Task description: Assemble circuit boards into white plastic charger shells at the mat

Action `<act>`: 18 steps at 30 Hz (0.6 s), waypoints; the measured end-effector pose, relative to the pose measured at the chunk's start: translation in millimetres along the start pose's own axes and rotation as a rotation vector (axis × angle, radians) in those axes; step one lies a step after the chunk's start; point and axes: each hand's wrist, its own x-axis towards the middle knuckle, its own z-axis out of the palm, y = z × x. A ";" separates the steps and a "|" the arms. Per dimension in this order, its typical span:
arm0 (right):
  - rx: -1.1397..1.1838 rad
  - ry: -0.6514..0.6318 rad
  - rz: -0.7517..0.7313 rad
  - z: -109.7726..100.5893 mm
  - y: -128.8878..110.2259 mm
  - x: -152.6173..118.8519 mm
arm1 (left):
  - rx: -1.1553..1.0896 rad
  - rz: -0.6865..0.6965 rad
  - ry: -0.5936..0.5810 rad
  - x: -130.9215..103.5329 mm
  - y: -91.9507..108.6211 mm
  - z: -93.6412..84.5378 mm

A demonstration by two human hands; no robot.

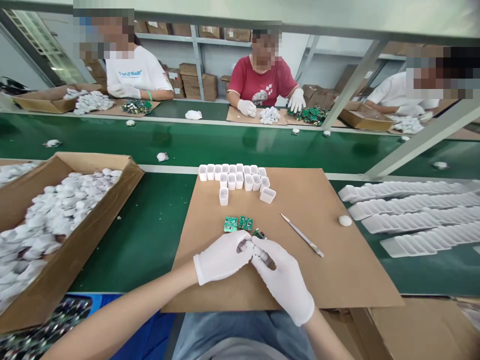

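Observation:
Both of my hands wear white gloves and meet over the brown cardboard sheet (pixel 337 280). My left hand (pixel 225 257) and my right hand (pixel 283 277) pinch a small white piece (pixel 258 251) between their fingertips; the fingers partly cover it. Just beyond them lie two green circuit boards (pixel 230 224) (pixel 245 223), and a third, darker board (pixel 259 233) shows partly behind my fingers. A thin metal knife-like tool (pixel 302 235) rests to the right. Small white open cups (pixel 239 180) stand in rows at the sheet's far edge, one of them tilted.
A cardboard box (pixel 131 172) of white pieces (pixel 60 210) is at the left. Stacked white cups (pixel 416 220) lie at the right, near a round white piece (pixel 345 220). Beyond the green belt (pixel 225 145), three people handle parts behind a metal frame (pixel 397 135).

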 end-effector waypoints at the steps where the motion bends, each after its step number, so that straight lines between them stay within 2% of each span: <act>1: 0.036 0.038 0.037 -0.6 -2.4 2.2 | -0.058 -0.004 -0.025 4.0 0.9 -0.5; 4: 0.200 0.114 0.233 -3.4 -9.7 10.0 | -0.242 -0.014 -0.147 12.3 1.9 -0.6; 7: 0.532 0.021 0.460 -8.1 -15.4 16.6 | -0.371 -0.038 -0.241 13.5 0.9 -4.2; 9: 0.808 -0.058 0.541 -12.9 -15.5 18.9 | -0.398 -0.059 -0.238 11.4 -0.8 -9.3; 11: 0.999 -0.082 0.582 -20.4 -12.2 20.1 | -0.396 -0.078 -0.203 8.8 -4.1 -13.3; 13: 1.095 -0.090 0.610 -31.2 -7.6 22.8 | -0.260 -0.025 -0.137 7.3 -9.3 -12.5; 17: 1.122 -0.174 0.655 -56.4 -3.1 43.5 | 0.403 0.314 -0.046 9.3 -18.1 0.4; 18: 1.097 -0.189 0.673 -60.8 -2.8 52.3 | 0.509 0.363 -0.043 10.4 -18.2 2.3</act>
